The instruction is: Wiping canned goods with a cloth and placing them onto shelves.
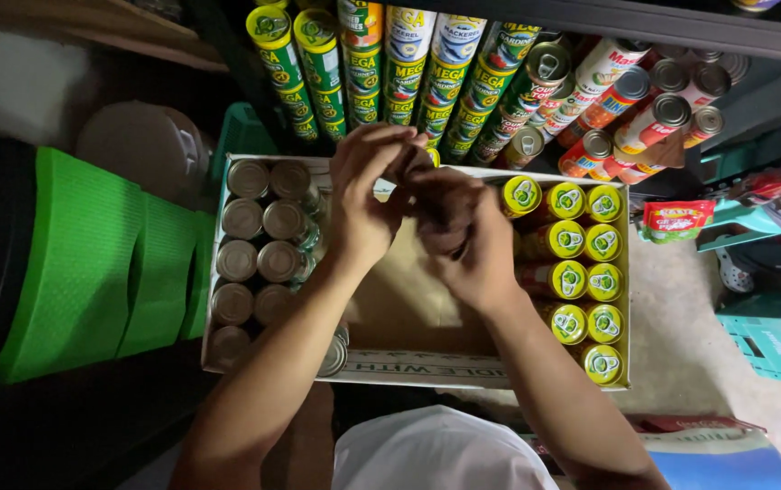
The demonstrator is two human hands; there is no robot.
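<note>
Hands meet above the cardboard box (408, 367): left hand (365, 195) and right hand (463, 238) together clasp a dark can (436, 216); silver-topped cans (259, 259) remain leftward, yellow-lidded cans (581, 263) rightward, the middle already bare

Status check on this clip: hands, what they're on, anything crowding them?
Left hand and right hand together above the cardboard box, blurred; held item unclear. Silver-top cans at left, yellow-lid cans at right. Box centre open, nothing blocking.
</note>
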